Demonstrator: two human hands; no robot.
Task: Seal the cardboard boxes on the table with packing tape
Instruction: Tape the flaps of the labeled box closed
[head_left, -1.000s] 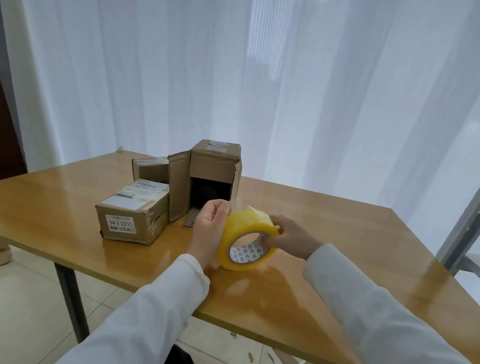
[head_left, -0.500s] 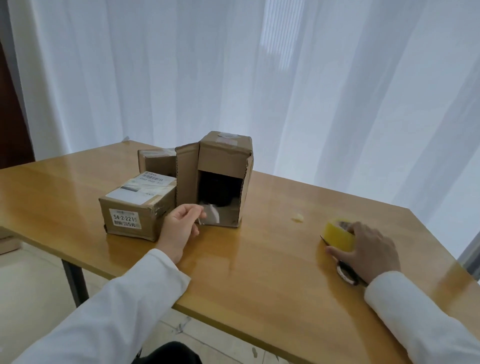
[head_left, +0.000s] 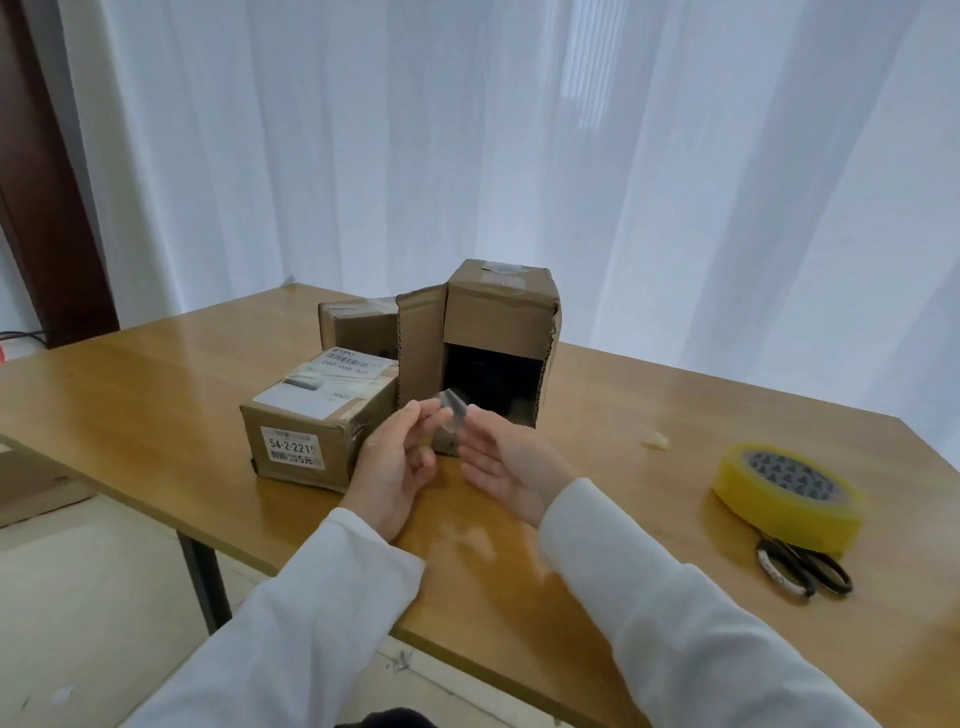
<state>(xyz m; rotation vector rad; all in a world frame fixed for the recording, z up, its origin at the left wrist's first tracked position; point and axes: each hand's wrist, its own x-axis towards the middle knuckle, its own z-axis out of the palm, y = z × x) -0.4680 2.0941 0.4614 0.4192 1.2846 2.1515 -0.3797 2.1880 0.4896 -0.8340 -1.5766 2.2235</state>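
A: Left hand (head_left: 390, 467) and right hand (head_left: 506, 467) pinch a clear tape strip (head_left: 451, 413) before the open box (head_left: 485, 345), mid-worktop.

B: Flimsy, sticky stuff, I'd say; hold the ends taut. The roll (head_left: 787, 496) lies near the right edge.

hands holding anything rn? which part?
A short clear tape strip, in front of the open box. Left hand pinches its left end; right hand fingertips meet its right end, grip unclear.
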